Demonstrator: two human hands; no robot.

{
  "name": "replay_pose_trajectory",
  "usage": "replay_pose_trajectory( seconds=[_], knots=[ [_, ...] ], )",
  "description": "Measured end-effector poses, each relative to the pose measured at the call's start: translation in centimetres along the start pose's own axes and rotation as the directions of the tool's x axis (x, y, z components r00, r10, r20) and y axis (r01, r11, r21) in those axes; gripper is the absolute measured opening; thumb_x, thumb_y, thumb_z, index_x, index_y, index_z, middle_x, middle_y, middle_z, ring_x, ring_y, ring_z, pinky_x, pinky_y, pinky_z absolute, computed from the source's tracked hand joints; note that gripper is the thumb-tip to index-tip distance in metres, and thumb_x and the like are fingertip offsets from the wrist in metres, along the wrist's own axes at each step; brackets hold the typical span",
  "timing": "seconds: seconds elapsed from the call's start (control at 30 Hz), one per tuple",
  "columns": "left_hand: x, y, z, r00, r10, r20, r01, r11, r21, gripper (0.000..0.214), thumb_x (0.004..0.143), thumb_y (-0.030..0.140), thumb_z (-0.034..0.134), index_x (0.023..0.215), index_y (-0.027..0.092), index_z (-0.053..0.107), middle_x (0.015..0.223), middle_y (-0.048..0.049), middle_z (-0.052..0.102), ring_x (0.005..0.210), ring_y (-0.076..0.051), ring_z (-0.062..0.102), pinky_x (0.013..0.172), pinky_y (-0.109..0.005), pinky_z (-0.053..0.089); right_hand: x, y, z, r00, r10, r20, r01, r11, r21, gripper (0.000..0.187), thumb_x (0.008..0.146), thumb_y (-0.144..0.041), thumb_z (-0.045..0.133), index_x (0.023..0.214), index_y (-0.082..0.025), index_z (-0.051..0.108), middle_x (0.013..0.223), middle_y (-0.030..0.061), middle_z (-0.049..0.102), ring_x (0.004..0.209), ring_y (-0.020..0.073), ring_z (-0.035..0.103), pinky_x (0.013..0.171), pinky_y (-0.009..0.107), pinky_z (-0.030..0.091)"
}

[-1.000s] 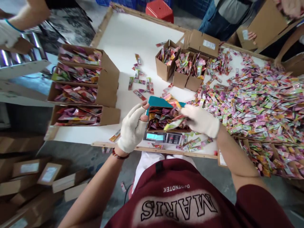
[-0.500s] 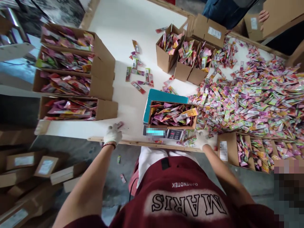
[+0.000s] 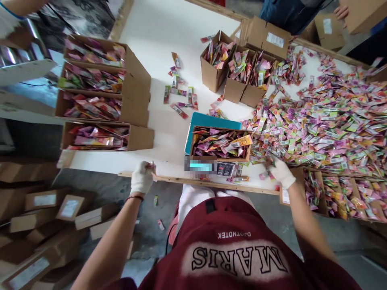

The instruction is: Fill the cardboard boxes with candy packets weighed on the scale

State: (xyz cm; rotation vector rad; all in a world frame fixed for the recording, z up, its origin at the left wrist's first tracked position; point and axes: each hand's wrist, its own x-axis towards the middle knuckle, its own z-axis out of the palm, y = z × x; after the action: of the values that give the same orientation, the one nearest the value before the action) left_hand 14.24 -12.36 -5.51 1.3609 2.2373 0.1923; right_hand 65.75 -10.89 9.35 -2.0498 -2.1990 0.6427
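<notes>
My left hand (image 3: 142, 178), in a white glove, is at the table's front edge and pinches a small pinkish sachet (image 3: 151, 166). My gloved right hand (image 3: 281, 172) reaches into the front edge of the loose sachet pile (image 3: 302, 129). Its fingers are blurred among the sachets, and whether they grip any is unclear. Between my hands, a cardboard box (image 3: 222, 159) full of sachets rests on a scale with a teal plate (image 3: 193, 121). The scale's control panel (image 3: 225, 169) faces me, its display blurred out.
Filled boxes (image 3: 139, 96) line the table's left end, with three more filled boxes (image 3: 213, 74) at the back. Several filled boxes (image 3: 314, 189) stand at front right. Cartons (image 3: 69, 205) lie on the floor at left. Another person's hand (image 3: 341, 13) holds a carton at upper right.
My left hand has drawn the sachet back to the table edge. My right hand has moved right and farther into the pile. A gloved hand of another person has appeared at upper left.
</notes>
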Motion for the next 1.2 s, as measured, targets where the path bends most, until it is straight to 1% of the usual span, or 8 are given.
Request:
replay_pose_trajectory(
  seconds=[0.2, 0.33, 0.4, 0.5, 0.8, 0.87, 1.03, 1.2],
  knots=[
    [-2.9, 7.8, -6.8, 0.902, 0.257, -0.347, -0.32, 0.937, -0.139, 0.018, 0.097, 0.035, 0.047, 0.1, 0.021, 0.057, 0.096, -0.007, 0.067, 0.09, -0.021, 0.064, 0.09, -0.04, 0.055, 2.0, -1.8, -4.9, 0.968, -0.194, -0.162, 0.227, 0.948, 0.224, 0.023, 0.098, -0.042, 0.058, 0.094, -0.022, 0.069, 0.081, 0.0028, 0.067, 0.076, 0.0189, 0.064, 0.075, 0.031, 0.054],
    [-5.8, 17.5, -10.6, 0.396, 0.842, -0.366, -0.891, 0.449, 0.069, 0.012, 0.096, 0.018, 0.051, 0.093, 0.023, 0.062, 0.094, -0.0041, 0.07, 0.095, -0.021, 0.067, 0.098, -0.044, 0.055, 2.7, -4.7, -7.0, 0.91, -0.291, -0.296, 0.364, 0.903, 0.228, 0.021, 0.096, -0.041, 0.063, 0.085, -0.023, 0.065, 0.075, 0.001, 0.062, 0.07, 0.017, 0.059, 0.071, 0.029, 0.049],
    [-6.5, 21.8, -11.1, 0.279, 0.936, -0.216, -0.935, 0.316, 0.159, 0.019, 0.098, 0.015, 0.049, 0.098, 0.024, 0.066, 0.098, -0.0043, 0.072, 0.1, -0.022, 0.067, 0.102, -0.046, 0.054, 2.6, -4.9, -7.4, 0.897, -0.291, -0.334, 0.366, 0.911, 0.189, 0.021, 0.096, -0.042, 0.063, 0.086, -0.024, 0.065, 0.075, 0.001, 0.062, 0.069, 0.0172, 0.058, 0.069, 0.029, 0.048],
    [-6.7, 25.0, -10.9, 0.312, 0.949, -0.041, -0.922, 0.313, 0.228, 0.026, 0.098, 0.014, 0.049, 0.11, 0.022, 0.07, 0.127, -0.0113, 0.069, 0.114, -0.026, 0.065, 0.103, -0.049, 0.054, 2.4, -2.9, -6.8, 0.93, -0.228, -0.289, 0.271, 0.955, 0.119, 0.023, 0.097, -0.045, 0.061, 0.095, -0.023, 0.068, 0.085, 0.004, 0.068, 0.078, 0.0204, 0.063, 0.074, 0.031, 0.05],
    [-7.2, 21.7, -9.9, 0.461, 0.887, -0.006, -0.885, 0.461, 0.067, 0.032, 0.097, 0.03, 0.057, 0.125, 0.016, 0.066, 0.133, -0.016, 0.065, 0.118, -0.03, 0.063, 0.101, -0.047, 0.056, 1.7, 6.7, 0.5, 0.982, 0.118, 0.145, -0.102, 0.988, -0.115, 0.063, 0.083, -0.021, 0.059, 0.145, -0.009, 0.056, 0.135, 0.022, 0.065, 0.124, 0.0318, 0.063, 0.106, 0.04, 0.05],
    [-7.7, 23.7, -7.8, 0.415, 0.89, 0.187, -0.91, 0.403, 0.102, 0.045, 0.092, 0.034, 0.067, 0.133, 0.017, 0.062, 0.137, -0.0162, 0.063, 0.122, -0.033, 0.06, 0.101, -0.049, 0.055, 3.1, 6.4, 0.8, 0.998, 0.034, 0.059, -0.033, 0.999, -0.022, 0.063, 0.086, -0.024, 0.056, 0.148, -0.013, 0.055, 0.139, 0.0191, 0.065, 0.128, 0.0306, 0.062, 0.109, 0.042, 0.049],
    [-7.4, 26.9, -3.7, 0.597, 0.683, 0.422, -0.801, 0.537, 0.264, 0.037, 0.1, 0.011, 0.044, 0.129, 0.014, 0.066, 0.141, -0.0194, 0.06, 0.136, -0.032, 0.052, 0.088, -0.041, 0.059, 10.7, 0.9, -0.3, 0.966, -0.226, -0.127, 0.244, 0.958, 0.15, 0.043, 0.088, -0.025, 0.056, 0.128, -0.019, 0.07, 0.127, 0.0124, 0.073, 0.118, 0.0286, 0.068, 0.107, 0.043, 0.053],
    [-6.5, 21.2, -6.7, 0.608, 0.666, 0.432, -0.792, 0.548, 0.271, 0.037, 0.094, 0.005, 0.048, 0.119, 0.016, 0.072, 0.132, -0.0157, 0.068, 0.126, -0.028, 0.063, 0.093, -0.038, 0.062, 20.5, -3.8, -0.5, 0.974, -0.182, -0.137, 0.218, 0.919, 0.328, 0.035, 0.086, -0.024, 0.057, 0.115, -0.017, 0.073, 0.113, 0.0103, 0.077, 0.103, 0.0248, 0.072, 0.098, 0.04, 0.058]
  ],
)
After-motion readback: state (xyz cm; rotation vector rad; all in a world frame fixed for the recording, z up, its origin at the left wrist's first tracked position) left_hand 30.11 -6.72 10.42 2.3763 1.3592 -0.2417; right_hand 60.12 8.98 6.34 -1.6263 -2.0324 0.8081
